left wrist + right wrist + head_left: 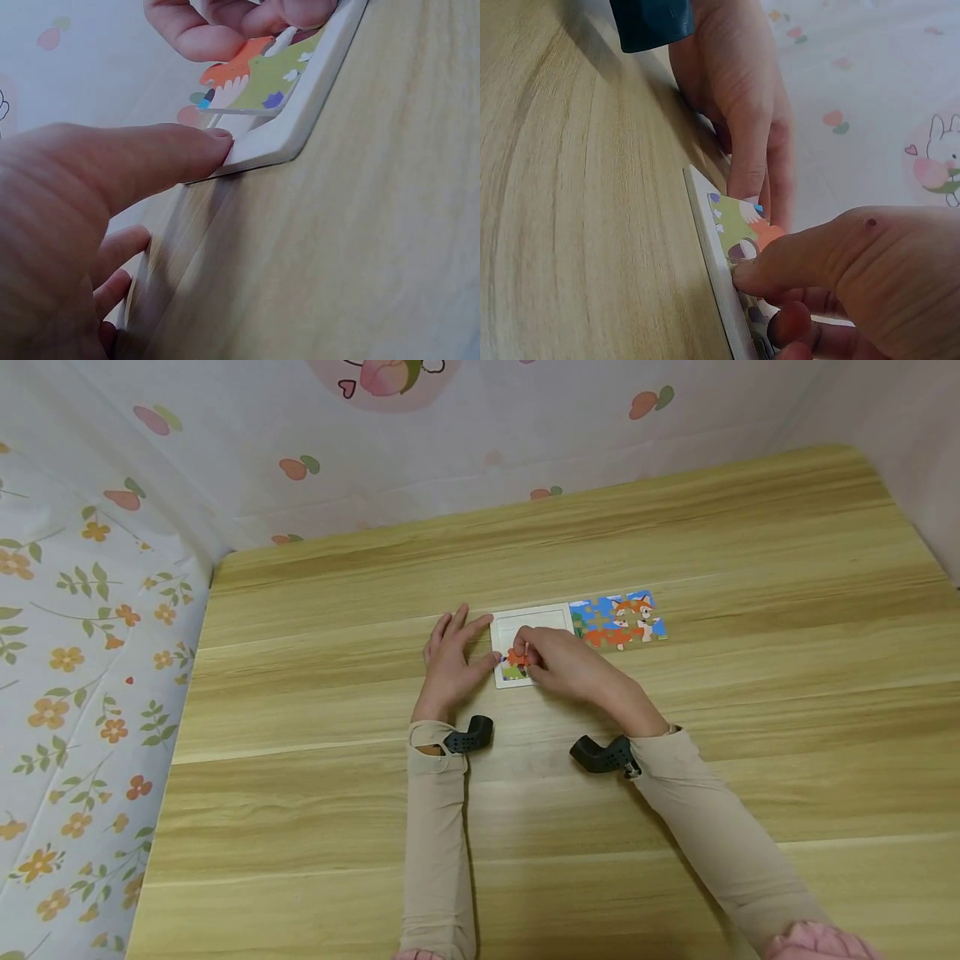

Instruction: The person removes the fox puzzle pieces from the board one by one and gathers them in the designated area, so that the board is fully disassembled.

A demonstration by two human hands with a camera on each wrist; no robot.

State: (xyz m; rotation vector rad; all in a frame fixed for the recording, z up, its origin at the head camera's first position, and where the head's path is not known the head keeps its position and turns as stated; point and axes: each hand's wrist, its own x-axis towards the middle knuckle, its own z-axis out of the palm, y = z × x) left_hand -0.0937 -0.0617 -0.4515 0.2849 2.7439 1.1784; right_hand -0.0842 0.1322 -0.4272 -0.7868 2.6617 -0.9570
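Observation:
A white puzzle tray [531,611] lies on the table. My right hand [573,667] pinches a corner section of a jigsaw puzzle [266,79], green and orange with a small purple flower. In the left wrist view the section sits tilted over the tray's corner, its near edge raised off the tray floor. The right fingers hide part of it. At the tray's left side, my left hand [452,662] has its thumb [202,146] resting on the rim and its index fingertip at the upper left corner; the other fingers spread over the table.
Directly right of the tray lie joined jigsaw pieces [621,620] with a fox picture on blue. The wood-grain table [315,693] extends all around. Printed curtains [225,443] hang behind and at the left. Black wrist cameras [600,755] sit on both sleeves.

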